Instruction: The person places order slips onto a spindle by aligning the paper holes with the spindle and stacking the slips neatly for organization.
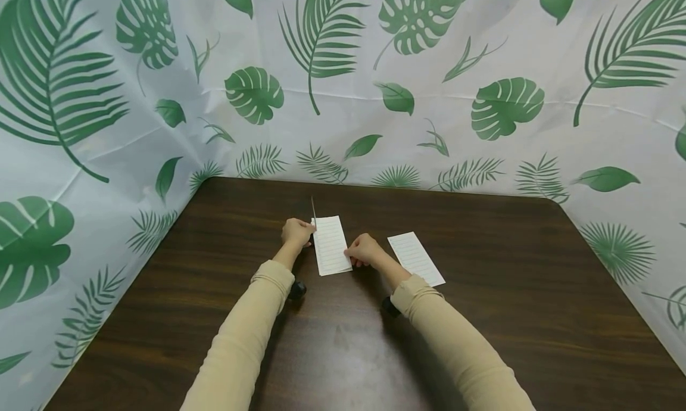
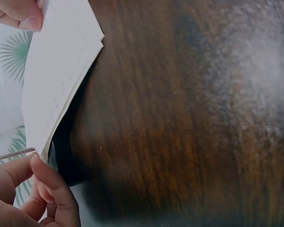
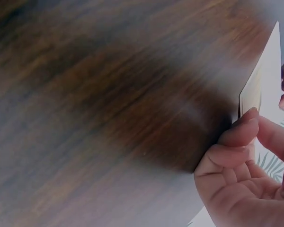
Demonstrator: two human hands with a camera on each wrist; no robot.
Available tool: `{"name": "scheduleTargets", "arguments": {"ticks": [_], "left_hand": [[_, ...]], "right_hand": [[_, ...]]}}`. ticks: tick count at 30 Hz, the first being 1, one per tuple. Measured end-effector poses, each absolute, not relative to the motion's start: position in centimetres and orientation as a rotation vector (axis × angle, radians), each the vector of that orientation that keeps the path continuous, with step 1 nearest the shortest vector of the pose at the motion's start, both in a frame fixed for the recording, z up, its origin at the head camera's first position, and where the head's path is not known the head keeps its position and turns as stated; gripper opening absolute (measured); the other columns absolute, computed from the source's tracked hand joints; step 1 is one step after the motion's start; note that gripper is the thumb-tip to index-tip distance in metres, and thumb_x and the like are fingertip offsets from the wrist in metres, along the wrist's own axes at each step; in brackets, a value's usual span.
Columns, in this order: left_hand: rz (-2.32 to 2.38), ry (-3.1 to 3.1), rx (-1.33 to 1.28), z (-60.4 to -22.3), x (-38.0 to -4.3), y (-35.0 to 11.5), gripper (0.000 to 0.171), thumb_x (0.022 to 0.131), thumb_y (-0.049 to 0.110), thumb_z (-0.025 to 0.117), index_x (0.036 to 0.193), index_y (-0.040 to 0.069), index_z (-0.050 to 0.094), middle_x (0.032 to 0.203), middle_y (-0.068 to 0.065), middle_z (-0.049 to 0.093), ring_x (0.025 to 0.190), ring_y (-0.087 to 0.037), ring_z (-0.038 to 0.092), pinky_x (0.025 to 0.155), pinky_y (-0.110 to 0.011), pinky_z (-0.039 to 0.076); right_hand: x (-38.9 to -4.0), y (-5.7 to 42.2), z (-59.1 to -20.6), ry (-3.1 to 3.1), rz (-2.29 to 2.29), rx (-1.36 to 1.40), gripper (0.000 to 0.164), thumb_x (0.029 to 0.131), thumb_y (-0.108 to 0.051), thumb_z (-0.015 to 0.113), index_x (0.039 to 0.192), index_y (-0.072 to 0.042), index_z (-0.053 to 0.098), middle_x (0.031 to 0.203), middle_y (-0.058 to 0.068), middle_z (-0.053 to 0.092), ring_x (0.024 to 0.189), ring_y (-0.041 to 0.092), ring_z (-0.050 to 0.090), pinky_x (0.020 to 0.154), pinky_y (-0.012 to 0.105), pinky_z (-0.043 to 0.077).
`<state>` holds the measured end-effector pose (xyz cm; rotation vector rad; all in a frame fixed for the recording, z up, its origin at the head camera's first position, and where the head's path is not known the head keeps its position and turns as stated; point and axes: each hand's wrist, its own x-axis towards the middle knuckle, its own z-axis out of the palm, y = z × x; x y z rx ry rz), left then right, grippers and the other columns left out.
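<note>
A small stack of lined white paper sheets [image 1: 331, 247] lies between the two hands, its lower edges slightly out of line. At its upper left edge my left hand [image 1: 297, 232] pinches the paper between thumb and finger. A thin, straight, stick-like piece [image 2: 13, 154] runs out from those same fingertips, pointing away in the head view. My right hand [image 1: 362, 250] pinches the lower right edge of the stack, with thumb and index finger meeting at the paper in the right wrist view. The other right fingers are curled under.
Another lined white sheet [image 1: 415, 257] lies on the dark wooden table [image 1: 509, 292], right of the stack and partly behind the right forearm. A white curtain with green leaves [image 1: 343, 131] stands behind and at the sides. Dark wrist cameras [image 1: 297, 290] hang under both wrists.
</note>
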<state>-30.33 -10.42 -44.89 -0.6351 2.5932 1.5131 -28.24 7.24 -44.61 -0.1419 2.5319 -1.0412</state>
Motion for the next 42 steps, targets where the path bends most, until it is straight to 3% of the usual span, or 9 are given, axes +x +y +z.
{"name": "scheduleTargets", "arguments": {"ticks": [7,13,17,21,25,27,31,35,42], "left_hand": [[1.371,2.654,-0.608,-45.4,-30.2,-10.4,0.018,0.089,0.018,0.065,0.093,0.003,0.073,0.107,-0.015,0.069,0.042,-0.004,0.048,0.043,-0.015,0.049],[1.343,2.668,-0.583,-44.9,-30.2,-10.6,0.018,0.09,0.019,0.064,0.096,0.004,0.072,0.108,-0.016,0.067,0.043,-0.004,0.049,0.045,-0.016,0.051],[1.344,2.649,-0.589,-44.9,-30.2,-10.8,0.019,0.09,0.019,0.063,0.098,0.004,0.071,0.11,-0.015,0.065,0.045,-0.005,0.048,0.046,-0.016,0.052],[1.349,2.637,-0.573,-44.8,-30.1,-10.8,0.016,0.091,0.017,0.063,0.096,0.003,0.063,0.107,-0.016,0.061,0.048,-0.008,0.049,0.048,-0.018,0.053],[1.367,2.645,-0.516,-44.8,-30.0,-10.7,0.02,0.091,0.016,0.062,0.103,0.004,0.051,0.113,-0.019,0.053,0.064,-0.022,0.057,0.05,-0.02,0.055],[1.386,2.641,-0.494,-44.9,-30.0,-10.7,0.025,0.092,0.015,0.061,0.111,0.006,0.049,0.121,-0.022,0.048,0.082,-0.032,0.058,0.05,-0.021,0.055],[1.366,2.635,-0.477,-45.2,-30.0,-10.8,0.029,0.093,0.017,0.06,0.12,0.009,0.053,0.134,-0.024,0.039,0.106,-0.042,0.051,0.049,-0.019,0.054],[1.336,2.638,-0.482,-45.4,-30.1,-10.8,0.028,0.094,0.019,0.059,0.12,0.01,0.057,0.136,-0.024,0.038,0.106,-0.041,0.052,0.047,-0.016,0.052],[1.314,2.639,-0.474,-45.2,-30.0,-10.7,0.028,0.094,0.021,0.058,0.12,0.011,0.056,0.136,-0.025,0.037,0.104,-0.041,0.053,0.049,-0.017,0.053]], "right_hand": [[-32.0,8.6,-50.0,2.533,-0.904,-0.358,0.033,0.09,-0.027,0.064,0.063,-0.007,0.067,0.054,0.003,0.063,0.049,0.014,0.06,0.045,0.027,0.048],[-29.1,7.6,-44.9,2.49,-0.865,-0.291,0.024,0.09,-0.01,0.06,0.074,0.005,0.067,0.052,0.005,0.059,0.047,0.013,0.055,0.045,0.023,0.046],[-29.8,7.6,-46.0,2.508,-0.86,-0.354,0.027,0.091,-0.014,0.06,0.07,0.002,0.067,0.051,0.003,0.059,0.047,0.012,0.055,0.044,0.022,0.045],[-34.6,8.7,-53.1,2.513,-0.861,-0.432,0.03,0.091,-0.026,0.062,0.068,-0.008,0.066,0.055,0.003,0.062,0.05,0.015,0.059,0.046,0.026,0.048],[-37.9,9.6,-58.5,2.521,-0.883,-0.45,0.029,0.089,-0.032,0.064,0.071,-0.01,0.065,0.059,0.005,0.064,0.053,0.018,0.062,0.047,0.029,0.05],[-37.3,9.6,-57.6,2.506,-0.908,-0.448,0.028,0.086,-0.034,0.068,0.071,-0.01,0.065,0.059,0.004,0.064,0.052,0.017,0.061,0.047,0.028,0.05],[-33.4,8.7,-51.4,2.461,-0.948,-0.334,0.018,0.079,-0.016,0.074,0.07,-0.005,0.063,0.056,0.005,0.061,0.049,0.015,0.057,0.046,0.027,0.049],[-30.2,8.2,-46.6,2.439,-0.988,-0.278,0.009,0.076,-0.001,0.068,0.075,0.004,0.06,0.057,0.009,0.06,0.049,0.016,0.056,0.048,0.027,0.049],[-31.2,9.6,-48.9,2.381,-1.091,-0.438,0.018,0.08,-0.013,0.072,0.076,-0.006,0.057,0.06,0.005,0.061,0.052,0.015,0.058,0.05,0.027,0.049]]}}
